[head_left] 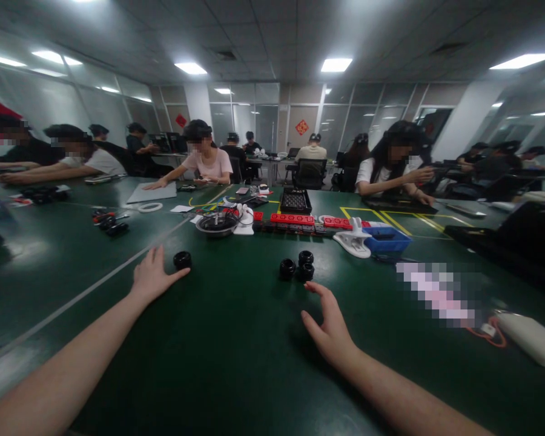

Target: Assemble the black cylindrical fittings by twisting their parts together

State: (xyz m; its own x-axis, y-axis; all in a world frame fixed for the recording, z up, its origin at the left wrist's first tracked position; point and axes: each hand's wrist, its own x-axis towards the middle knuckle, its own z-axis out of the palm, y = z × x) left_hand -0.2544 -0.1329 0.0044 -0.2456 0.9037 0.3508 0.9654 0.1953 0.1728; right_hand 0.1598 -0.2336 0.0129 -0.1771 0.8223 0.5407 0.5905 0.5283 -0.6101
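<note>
Lying just ahead of your empty, loosely curved right hand (327, 327), three clustered black wheels (304, 270) sit well apart from your wide-spread left hand (152, 277), which flanks a lone black wheel (181, 260).

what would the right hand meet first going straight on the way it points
The right hand would probably meet the nearest of the three clustered black round pieces, though hand height is unclear.
</note>
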